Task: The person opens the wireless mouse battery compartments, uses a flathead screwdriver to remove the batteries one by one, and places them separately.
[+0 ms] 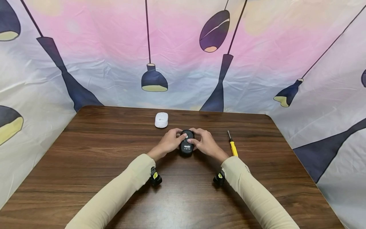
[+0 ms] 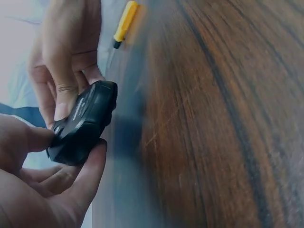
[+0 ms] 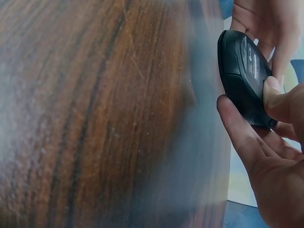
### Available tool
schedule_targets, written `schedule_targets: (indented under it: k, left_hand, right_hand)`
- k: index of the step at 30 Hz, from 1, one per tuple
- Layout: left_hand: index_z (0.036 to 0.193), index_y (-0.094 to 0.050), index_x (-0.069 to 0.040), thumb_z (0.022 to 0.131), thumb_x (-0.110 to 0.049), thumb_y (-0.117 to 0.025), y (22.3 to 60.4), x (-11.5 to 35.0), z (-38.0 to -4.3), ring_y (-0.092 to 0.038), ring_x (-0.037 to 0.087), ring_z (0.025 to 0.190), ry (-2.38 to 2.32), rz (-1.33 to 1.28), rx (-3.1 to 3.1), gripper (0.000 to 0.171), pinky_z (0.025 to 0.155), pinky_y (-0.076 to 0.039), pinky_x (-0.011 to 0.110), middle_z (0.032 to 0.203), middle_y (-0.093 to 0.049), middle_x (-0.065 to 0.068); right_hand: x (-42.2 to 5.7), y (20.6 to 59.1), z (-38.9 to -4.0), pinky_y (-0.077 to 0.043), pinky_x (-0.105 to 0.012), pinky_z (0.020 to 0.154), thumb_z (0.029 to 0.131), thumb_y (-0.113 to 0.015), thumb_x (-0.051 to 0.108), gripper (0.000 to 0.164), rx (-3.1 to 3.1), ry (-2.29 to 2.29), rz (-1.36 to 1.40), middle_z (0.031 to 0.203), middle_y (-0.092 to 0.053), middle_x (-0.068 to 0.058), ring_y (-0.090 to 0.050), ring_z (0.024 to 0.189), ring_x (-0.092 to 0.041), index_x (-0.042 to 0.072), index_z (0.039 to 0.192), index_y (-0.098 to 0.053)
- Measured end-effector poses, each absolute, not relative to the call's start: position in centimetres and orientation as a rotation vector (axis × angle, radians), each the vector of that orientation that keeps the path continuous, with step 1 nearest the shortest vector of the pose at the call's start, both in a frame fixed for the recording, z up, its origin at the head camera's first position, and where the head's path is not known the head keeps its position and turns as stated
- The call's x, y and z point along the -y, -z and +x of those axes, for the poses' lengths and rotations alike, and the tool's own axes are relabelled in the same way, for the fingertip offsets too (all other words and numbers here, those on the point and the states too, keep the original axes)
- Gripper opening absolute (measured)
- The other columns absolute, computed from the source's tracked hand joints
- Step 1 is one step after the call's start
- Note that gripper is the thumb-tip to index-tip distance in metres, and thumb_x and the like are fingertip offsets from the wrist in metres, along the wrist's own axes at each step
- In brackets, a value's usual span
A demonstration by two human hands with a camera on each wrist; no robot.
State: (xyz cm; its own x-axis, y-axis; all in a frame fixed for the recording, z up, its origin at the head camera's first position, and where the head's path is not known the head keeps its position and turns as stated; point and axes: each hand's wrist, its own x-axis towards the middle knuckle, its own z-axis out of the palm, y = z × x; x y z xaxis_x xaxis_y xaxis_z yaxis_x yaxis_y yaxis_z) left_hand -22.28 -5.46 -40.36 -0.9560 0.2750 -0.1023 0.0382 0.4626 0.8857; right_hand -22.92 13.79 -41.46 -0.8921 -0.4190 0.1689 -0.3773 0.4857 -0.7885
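Observation:
Between both hands is a black computer mouse [image 1: 186, 149], its underside with a printed label facing up. My left hand [image 1: 169, 141] grips its left side, thumb on the underside and fingers curled beneath. From the other side my right hand [image 1: 206, 142] holds it the same way, its thumb pressing near the middle of the underside. In the left wrist view the mouse [image 2: 85, 124] is tilted and held above the table. The right wrist view shows the mouse [image 3: 243, 76] with the right thumb and fingers around its edge.
A white mouse [image 1: 161, 120] sits near the table's back edge, left of the hands. To the right lies a screwdriver [image 1: 233, 148] with a yellow handle, partly behind the right forearm. The wooden table [image 1: 100, 152] backs onto a printed cloth [image 1: 183, 38].

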Motion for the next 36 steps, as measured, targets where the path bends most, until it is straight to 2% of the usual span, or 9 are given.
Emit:
schedule_targets:
  k: [4, 11, 22, 29, 36]
  left_hand:
    - [0.145, -0.044, 0.007, 0.104, -0.020, -0.058, 40.26, 5.80, -22.29, -0.064, 0.027, 0.114, -1.555, 0.279, -2.353, 0.051, 0.090, -0.059, 0.036, 0.134, -0.059, 0.023]
    - [0.151, -0.038, -0.001, 0.092, -0.016, -0.074, 40.30, 6.38, -22.20, -0.064, 0.024, 0.105, -1.544, 0.271, -2.264, 0.071, 0.086, -0.053, 0.033, 0.118, -0.067, 0.017]
    - [0.149, -0.038, 0.003, 0.094, -0.010, -0.072, 40.32, 6.20, -22.07, -0.065, 0.022, 0.095, -1.587, 0.217, -2.229, 0.067, 0.083, -0.055, 0.035, 0.112, -0.069, 0.017]
    - [0.151, -0.036, 0.005, 0.095, -0.011, -0.071, 40.50, 6.33, -22.15, -0.065, 0.022, 0.095, -1.582, 0.213, -2.223, 0.068, 0.082, -0.057, 0.035, 0.116, -0.067, 0.019]
    - [0.152, -0.034, 0.006, 0.095, -0.011, -0.070, 40.47, 6.37, -22.06, -0.066, 0.024, 0.097, -1.568, 0.226, -2.229, 0.070, 0.084, -0.059, 0.035, 0.119, -0.066, 0.020]
  right_hand:
    - [-13.86, 41.44, -23.02, -0.064, -0.035, 0.061, 0.096, -0.071, 0.010, 0.042, -2.659, 1.394, -0.685, 0.121, -0.063, -0.019, -0.069, 0.066, -0.026, 0.004, 0.136, -0.061]
    - [-13.85, 41.48, -23.02, -0.064, -0.035, 0.060, 0.096, -0.071, 0.006, 0.040, -2.621, 1.433, -0.688, 0.118, -0.062, -0.021, -0.069, 0.067, -0.028, 0.002, 0.135, -0.062]
    - [-13.98, 41.41, -23.23, -0.065, -0.035, 0.062, 0.098, -0.067, 0.006, 0.043, -2.554, 1.467, -0.638, 0.136, -0.057, -0.026, -0.073, 0.072, -0.023, -0.002, 0.139, -0.057]
    - [-13.97, 41.28, -23.57, -0.065, -0.034, 0.064, 0.096, -0.069, 0.006, 0.034, -2.583, 1.452, -0.610, 0.124, -0.066, -0.024, -0.074, 0.072, -0.022, -0.002, 0.130, -0.065]
    - [-13.96, 41.16, -23.78, -0.064, -0.039, 0.065, 0.093, -0.073, 0.007, 0.034, -2.624, 1.436, -0.553, 0.120, -0.068, -0.022, -0.074, 0.071, -0.021, -0.002, 0.126, -0.067]
